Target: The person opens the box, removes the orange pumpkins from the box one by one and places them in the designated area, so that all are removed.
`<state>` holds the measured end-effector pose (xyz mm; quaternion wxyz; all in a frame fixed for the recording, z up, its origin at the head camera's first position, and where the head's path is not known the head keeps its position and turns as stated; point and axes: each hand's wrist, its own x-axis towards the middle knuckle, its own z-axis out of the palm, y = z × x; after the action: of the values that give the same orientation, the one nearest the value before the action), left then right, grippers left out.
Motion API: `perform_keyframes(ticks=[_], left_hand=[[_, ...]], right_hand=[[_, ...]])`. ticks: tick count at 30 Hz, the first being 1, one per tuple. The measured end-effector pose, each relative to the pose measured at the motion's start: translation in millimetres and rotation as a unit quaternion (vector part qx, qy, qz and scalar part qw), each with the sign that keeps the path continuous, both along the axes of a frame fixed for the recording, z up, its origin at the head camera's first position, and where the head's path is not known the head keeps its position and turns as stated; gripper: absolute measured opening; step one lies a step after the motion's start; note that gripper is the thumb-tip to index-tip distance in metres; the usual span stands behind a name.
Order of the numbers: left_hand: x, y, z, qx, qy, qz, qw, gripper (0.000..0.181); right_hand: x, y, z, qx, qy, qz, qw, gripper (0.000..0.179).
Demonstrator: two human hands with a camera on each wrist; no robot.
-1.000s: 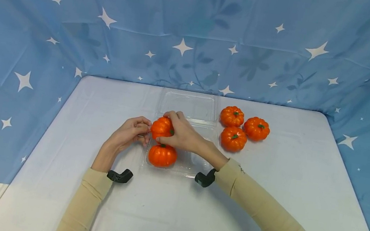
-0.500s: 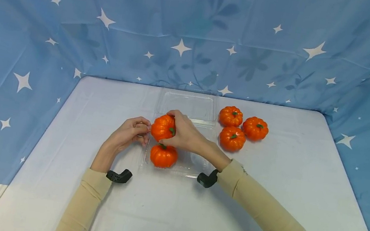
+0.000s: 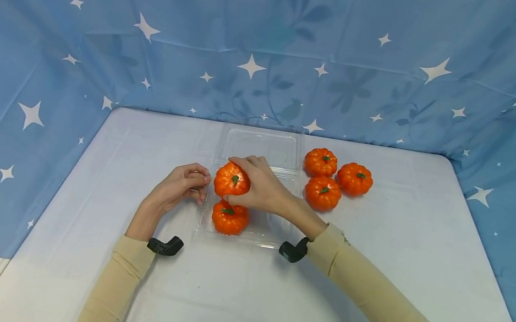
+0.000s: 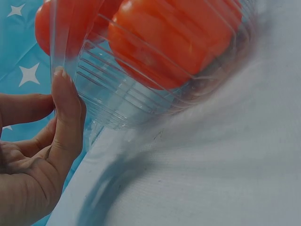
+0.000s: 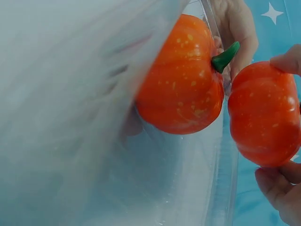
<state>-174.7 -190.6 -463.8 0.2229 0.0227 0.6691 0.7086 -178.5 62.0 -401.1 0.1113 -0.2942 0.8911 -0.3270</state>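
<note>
Fingers (image 3: 244, 162) of your right hand (image 3: 261, 186) curl over the top and far side of a small orange pumpkin (image 3: 232, 179), with the thumb under its near side, so the grip is closed round it. That pumpkin is ribbed, glossy orange with paler flecks, and has a short green stem (image 3: 234, 179) facing up toward you. You hold it just above the left half of the clear plastic tray (image 3: 268, 229), over the tray's far-left corner.

A second pumpkin (image 3: 230, 218) of the same look sits inside the tray at its near-left corner, directly on your side of the held one; in the right wrist view the two are close together but a narrow gap shows between them.

Your left hand (image 3: 180, 188) rests at the tray's left edge, fingers bent, with the fingertips (image 4: 64, 89) against the ridged clear wall (image 4: 117, 94). In the left wrist view they press the outside of the wall and do not wrap round it.

Behind the tray lies its hinged clear lid (image 3: 262, 148), flat and open on the bench (image 3: 372, 267). To the right of the tray, three more pumpkins (image 3: 335, 179) sit in a tight cluster on the bench, stems up, well apart from your right hand. Blue star-printed cloth (image 3: 106, 38) hangs behind and to both sides of the bench.
</note>
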Motion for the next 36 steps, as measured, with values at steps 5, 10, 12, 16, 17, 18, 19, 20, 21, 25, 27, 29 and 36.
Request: perform_keyframes(ticks=[5,10,12,16,17,18,19,20,21,25,27,29,36], left_hand=[[-0.2,-0.1,0.5,-0.005,0.001,0.001,1.0000,0.016],[-0.6,-0.9,0.3,-0.007,0.002,0.000,1.0000,0.016],[-0.5,-1.1,0.3,-0.007,0.001,0.001,1.0000,0.017],[-0.2,-1.9,0.6,-0.008,0.003,-0.001,1.0000,0.019],[-0.1,-2.1,0.6,-0.008,0.004,0.000,1.0000,0.019],[0.0,-2.4,0.5,-0.009,0.004,0.000,1.0000,0.019],[0.1,-2.7,0.2,-0.010,0.005,0.000,0.9999,0.019],[0.1,-2.7,0.1,-0.010,0.004,0.001,0.9999,0.018],[0.1,-2.6,-0.1,-0.009,0.003,0.002,0.9999,0.018],[0.2,-1.7,-0.8,-0.011,0.000,0.006,0.9999,0.018],[0.5,-1.1,-0.9,-0.014,0.000,0.007,0.9999,0.019],[0.9,-0.9,-1.3,-0.017,0.001,0.009,0.9998,0.019],[1.4,1.1,-1.9,-0.021,0.003,0.009,0.9997,0.025]], right_hand=[[0.0,5.0,0.0,-0.014,-0.001,0.011,0.9998,0.083],[-0.3,7.5,1.0,-0.012,-0.019,0.004,0.9997,0.086],[-0.2,8.9,1.4,-0.008,-0.027,-0.003,0.9996,0.087],[0.9,13.9,2.9,-0.011,-0.032,-0.009,0.9994,0.086],[1.4,15.4,3.5,-0.010,-0.032,-0.010,0.9994,0.086],[2.0,17.0,4.2,-0.009,-0.033,-0.010,0.9994,0.086],[2.5,18.8,4.9,-0.009,-0.033,-0.010,0.9994,0.086],[3.0,20.8,5.5,-0.006,-0.033,-0.012,0.9994,0.086],[3.6,23.1,6.2,-0.004,-0.033,-0.012,0.9994,0.087],[6.0,33.0,9.7,-0.002,-0.032,-0.019,0.9993,0.087],[7.2,37.9,11.1,-0.004,-0.030,-0.021,0.9993,0.087],[8.6,42.3,11.8,-0.005,-0.027,-0.021,0.9994,0.087],[15.4,58.0,12.8,-0.012,-0.018,-0.029,0.9993,0.086]])
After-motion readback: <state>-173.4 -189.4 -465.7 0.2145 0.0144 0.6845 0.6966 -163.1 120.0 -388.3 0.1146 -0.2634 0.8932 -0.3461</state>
